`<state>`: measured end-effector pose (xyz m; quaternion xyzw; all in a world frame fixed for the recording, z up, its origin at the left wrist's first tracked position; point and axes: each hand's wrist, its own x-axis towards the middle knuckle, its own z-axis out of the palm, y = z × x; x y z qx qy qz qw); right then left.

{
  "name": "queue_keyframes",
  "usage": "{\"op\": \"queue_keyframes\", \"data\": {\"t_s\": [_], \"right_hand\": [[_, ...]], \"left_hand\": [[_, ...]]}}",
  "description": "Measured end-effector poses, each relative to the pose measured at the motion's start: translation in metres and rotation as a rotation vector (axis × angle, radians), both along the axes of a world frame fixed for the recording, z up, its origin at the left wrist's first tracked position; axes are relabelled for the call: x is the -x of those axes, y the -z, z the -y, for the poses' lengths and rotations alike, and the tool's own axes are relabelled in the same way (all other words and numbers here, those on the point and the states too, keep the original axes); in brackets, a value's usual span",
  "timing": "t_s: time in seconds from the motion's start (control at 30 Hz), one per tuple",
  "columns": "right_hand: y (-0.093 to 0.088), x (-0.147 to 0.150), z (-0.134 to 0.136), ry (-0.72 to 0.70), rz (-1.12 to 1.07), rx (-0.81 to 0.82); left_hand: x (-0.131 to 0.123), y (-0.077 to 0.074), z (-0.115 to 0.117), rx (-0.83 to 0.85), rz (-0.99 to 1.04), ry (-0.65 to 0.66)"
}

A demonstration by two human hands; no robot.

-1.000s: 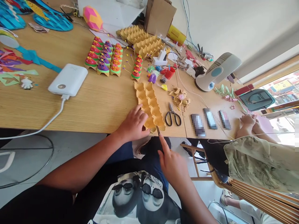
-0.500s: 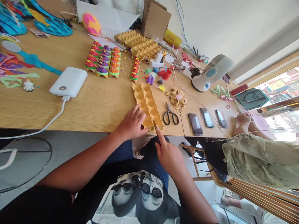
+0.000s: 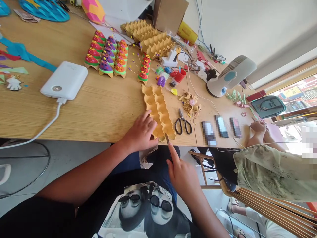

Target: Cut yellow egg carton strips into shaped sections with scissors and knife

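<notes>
A yellow cardboard egg tray [image 3: 158,109] lies on the wooden table [image 3: 104,112], its near end at the table's front edge. My left hand [image 3: 142,132] presses flat on the tray's near left side, fingers spread over the cups. My right hand [image 3: 182,173] is closed round a thin knife [image 3: 167,138], index finger stretched along it. The blade tip touches the tray's near edge. Black scissors [image 3: 183,123] lie just right of the tray.
Painted egg-carton cones [image 3: 106,56] stand in rows behind, with more plain trays [image 3: 148,36], a cardboard box [image 3: 169,13], a white power bank [image 3: 64,81] with cable, and a desk fan [image 3: 229,76]. Another person's hands [image 3: 260,130] work at the table's right end.
My right hand drew the knife back slightly from the tray's edge after pushing it in half a second ago. The left hand stays on the tray. The view shifted a little.
</notes>
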<state>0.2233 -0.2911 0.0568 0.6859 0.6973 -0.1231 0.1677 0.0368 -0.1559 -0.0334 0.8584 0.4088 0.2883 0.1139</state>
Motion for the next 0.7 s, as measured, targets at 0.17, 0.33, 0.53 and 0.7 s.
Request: {"op": "queue_keyframes", "data": {"t_s": [0.17,0.33,0.53,0.7], "right_hand": [[-0.001,0.001,-0.008,0.001,-0.004,0.027],[-0.002,0.003,-0.018,0.01,0.009,0.041],[0.0,0.004,-0.023,-0.003,0.012,0.025],[0.005,0.002,-0.019,-0.016,-0.024,-0.007]], "left_hand": [[0.0,-0.002,0.0,0.005,-0.018,0.008],[0.0,-0.001,0.001,0.039,0.007,0.007],[0.0,0.0,0.0,0.009,0.006,0.016],[0.0,0.001,0.0,-0.002,0.006,0.003]]}}
